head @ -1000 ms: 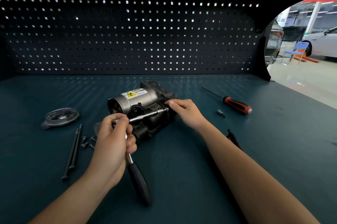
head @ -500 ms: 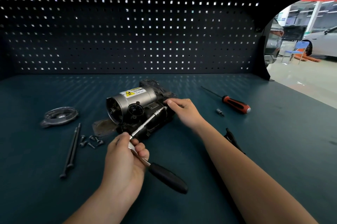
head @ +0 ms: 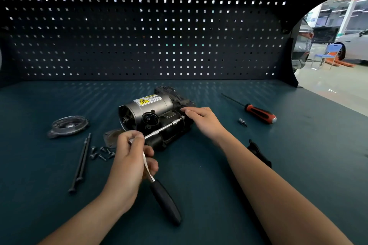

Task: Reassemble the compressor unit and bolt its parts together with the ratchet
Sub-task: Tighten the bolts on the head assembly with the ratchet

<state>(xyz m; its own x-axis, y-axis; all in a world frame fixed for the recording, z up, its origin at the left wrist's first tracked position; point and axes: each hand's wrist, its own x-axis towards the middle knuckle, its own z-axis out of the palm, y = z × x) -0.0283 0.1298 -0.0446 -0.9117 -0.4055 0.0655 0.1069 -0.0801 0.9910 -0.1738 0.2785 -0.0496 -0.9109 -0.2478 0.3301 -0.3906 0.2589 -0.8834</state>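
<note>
Where: the silver-cylindered, black-bodied compressor unit [head: 153, 107] lies on its side mid-bench on the dark teal worktop [head: 288, 175].
Left hand: the left hand [head: 129, 163] has its fingers curled round the chrome shank of the black-handled ratchet [head: 165, 203]. It grips close to the head, likely for short, quick swings rather than leverage.
Right hand: the right hand [head: 203, 123] has lightly bent fingers, their tips at the socket end of the ratchet's long extension. It appears to be keeping the socket seated on a bolt. Whether it pinches the bar is hidden.
Waiting parts: a round grey metal end cover [head: 67, 126], two long black bolts [head: 80, 163] and small loose screws [head: 101, 152] lie within reach left of the unit, so reassembly looks unfinished.
Set aside: a red-and-black screwdriver [head: 258, 112] lies well to the right.
</note>
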